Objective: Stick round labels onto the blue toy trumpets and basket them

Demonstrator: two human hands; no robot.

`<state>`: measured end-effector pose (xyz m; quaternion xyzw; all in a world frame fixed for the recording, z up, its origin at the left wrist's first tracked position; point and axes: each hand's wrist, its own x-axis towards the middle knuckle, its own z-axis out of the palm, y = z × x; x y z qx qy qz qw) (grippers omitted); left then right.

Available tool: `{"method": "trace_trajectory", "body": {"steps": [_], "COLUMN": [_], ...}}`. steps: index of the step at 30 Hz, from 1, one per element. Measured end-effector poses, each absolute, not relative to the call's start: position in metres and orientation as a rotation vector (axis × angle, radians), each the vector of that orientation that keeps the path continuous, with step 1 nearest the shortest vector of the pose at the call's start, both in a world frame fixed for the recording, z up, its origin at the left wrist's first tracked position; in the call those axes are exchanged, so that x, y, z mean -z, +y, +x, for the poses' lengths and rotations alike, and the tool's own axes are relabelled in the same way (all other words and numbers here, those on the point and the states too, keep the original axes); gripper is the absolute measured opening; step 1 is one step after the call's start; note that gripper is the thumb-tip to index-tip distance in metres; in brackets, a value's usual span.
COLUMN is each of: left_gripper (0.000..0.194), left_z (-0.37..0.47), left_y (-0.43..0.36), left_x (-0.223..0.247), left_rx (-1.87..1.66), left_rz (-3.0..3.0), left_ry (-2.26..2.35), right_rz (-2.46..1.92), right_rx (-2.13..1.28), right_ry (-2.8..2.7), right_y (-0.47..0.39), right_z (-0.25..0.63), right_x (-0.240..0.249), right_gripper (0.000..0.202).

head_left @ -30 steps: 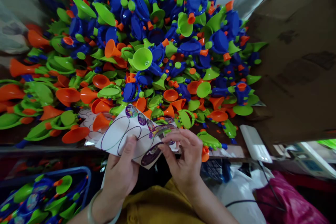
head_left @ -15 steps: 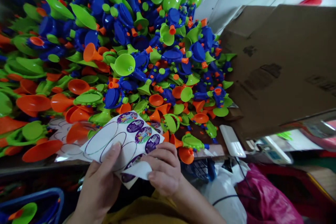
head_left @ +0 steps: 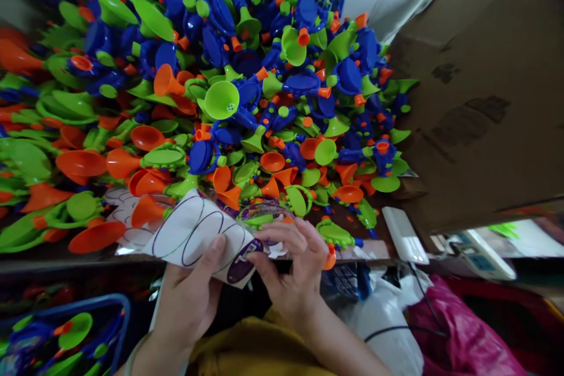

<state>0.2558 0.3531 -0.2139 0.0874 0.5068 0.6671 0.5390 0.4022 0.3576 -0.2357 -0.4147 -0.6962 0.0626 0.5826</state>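
Note:
My left hand (head_left: 189,299) is closed on a white sticker sheet (head_left: 180,232), its thumb pressed on the face near several empty oval outlines. A purple oval sticker (head_left: 244,261) lies at the sheet's right end. My right hand (head_left: 293,273) is at that end, thumb and fingertips closed at the edge of the purple sticker. Just behind the hands is a heap of plastic toy horns (head_left: 221,100) in green, blue and orange. Another sheet with oval outlines (head_left: 126,217) lies on the table, partly under an orange horn.
A large cardboard box (head_left: 484,111) stands at the right. A white device (head_left: 404,235) with a black cable lies at the table edge. Below are white and pink plastic bags (head_left: 462,329). A blue basket (head_left: 121,329) holding more toys stands at the lower left.
The sheet now appears folded back, with most of its printed stickers out of sight. My right hand has changed its pinch from a white flap to the purple sticker's edge. The view has shifted slightly.

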Motion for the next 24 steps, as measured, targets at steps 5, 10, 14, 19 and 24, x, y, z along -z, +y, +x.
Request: {"method": "trace_trajectory", "body": {"steps": [5, 10, 14, 19, 24], "left_gripper": [0.063, 0.078, 0.079, 0.083, 0.082], "left_z": [0.254, 0.251, 0.246, 0.247, 0.253], "left_y": [0.353, 0.351, 0.349, 0.346, 0.348], "left_x": [0.216, 0.216, 0.22, 0.224, 0.22], "left_rx": [-1.612, -1.581, -1.53, -1.543, -1.496], "left_rz": [0.278, 0.265, 0.291, 0.325, 0.301], "left_ry": [1.13, 1.153, 1.16, 1.156, 1.123], "right_rz": [-0.912, -0.812, -0.82, -0.698, -0.796], "right_rx": [-0.269, -0.126, -0.045, 0.015, 0.016], "right_ry": [-1.494, -1.549, -1.702, -1.77, -1.657], "right_y": [0.357, 0.357, 0.353, 0.355, 0.359], "right_z": [0.393, 0.394, 0.405, 0.41, 0.405], "right_x": [0.238, 0.247, 0.251, 0.25, 0.25], "right_gripper": [0.055, 0.071, 0.043, 0.032, 0.034]}}
